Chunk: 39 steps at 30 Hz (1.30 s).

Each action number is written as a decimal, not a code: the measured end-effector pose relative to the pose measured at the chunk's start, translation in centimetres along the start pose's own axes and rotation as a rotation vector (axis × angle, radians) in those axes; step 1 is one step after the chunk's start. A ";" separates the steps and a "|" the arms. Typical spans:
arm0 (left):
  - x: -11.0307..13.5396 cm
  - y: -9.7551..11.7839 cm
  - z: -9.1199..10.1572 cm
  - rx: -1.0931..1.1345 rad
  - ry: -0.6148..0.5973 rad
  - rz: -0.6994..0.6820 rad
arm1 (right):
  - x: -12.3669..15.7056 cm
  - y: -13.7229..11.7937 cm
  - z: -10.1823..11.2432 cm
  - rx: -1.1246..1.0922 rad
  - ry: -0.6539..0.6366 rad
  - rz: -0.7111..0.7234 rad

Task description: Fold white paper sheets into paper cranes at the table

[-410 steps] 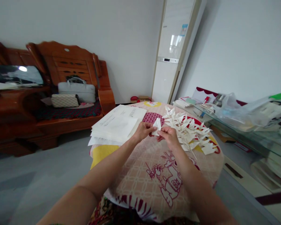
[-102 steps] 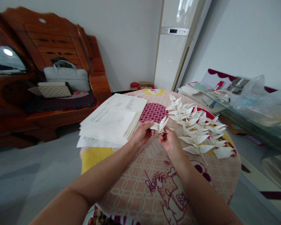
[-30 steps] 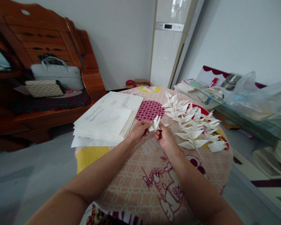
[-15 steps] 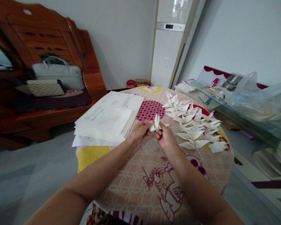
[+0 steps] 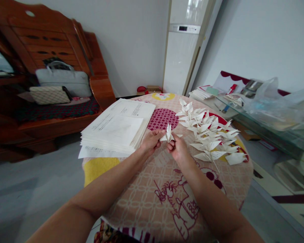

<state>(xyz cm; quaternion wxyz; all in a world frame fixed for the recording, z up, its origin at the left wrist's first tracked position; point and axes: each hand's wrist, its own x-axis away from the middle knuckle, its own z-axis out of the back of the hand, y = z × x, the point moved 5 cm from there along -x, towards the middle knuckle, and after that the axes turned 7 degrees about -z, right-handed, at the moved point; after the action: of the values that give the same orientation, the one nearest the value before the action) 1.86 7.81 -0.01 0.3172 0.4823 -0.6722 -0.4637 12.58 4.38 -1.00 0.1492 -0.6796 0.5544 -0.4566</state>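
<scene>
A folded white paper crane (image 5: 169, 134) is held between my two hands above the middle of the cloth-covered table. My left hand (image 5: 152, 141) pinches its left side with thumb and fingers. On the other side my right hand (image 5: 176, 145) grips the crane, its fingers curled underneath. The crane's centre points upward, and a pale tip shows beyond my right thumb. Several finished paper cranes (image 5: 209, 154) lie in rows to the right of my right hand. Left of my hands rests a thick stack of printed paper (image 5: 108, 126), with a smaller blank sheet (image 5: 124, 130) on top.
The round table wears a patterned cloth (image 5: 142, 195). At right stands a glass-topped table (image 5: 263, 125) bearing a plastic bag (image 5: 266, 98) and papers. A wooden sofa (image 5: 101, 87) with bags (image 5: 63, 81) is at left; a white air conditioner (image 5: 179, 57) stands behind.
The paper crane has shifted very slightly left in my fingers. Both hands keep their hold in nearly the same place, and everything else stays put.
</scene>
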 end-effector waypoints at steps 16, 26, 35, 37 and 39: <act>0.3 -0.2 -0.9 0.113 0.008 0.055 | -0.2 -0.1 0.5 -0.066 0.059 -0.025; -0.2 0.5 1.0 -0.084 0.092 0.001 | -0.2 -3.6 2.1 0.716 0.275 0.736; -0.6 0.3 1.8 -0.075 0.151 0.001 | 0.6 -2.5 0.1 1.362 0.225 1.102; -0.5 0.3 1.6 -0.087 0.109 0.000 | 0.8 -2.4 0.0 1.440 0.241 1.120; -0.3 0.4 1.2 -0.111 0.059 0.012 | 1.1 -2.6 -0.1 1.504 0.258 1.130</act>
<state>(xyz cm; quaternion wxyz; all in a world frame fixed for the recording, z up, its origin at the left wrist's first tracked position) 0.79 8.54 -0.11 0.3657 0.4733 -0.6388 -0.4838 14.06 4.27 1.37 0.6841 0.0192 0.3740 -0.6259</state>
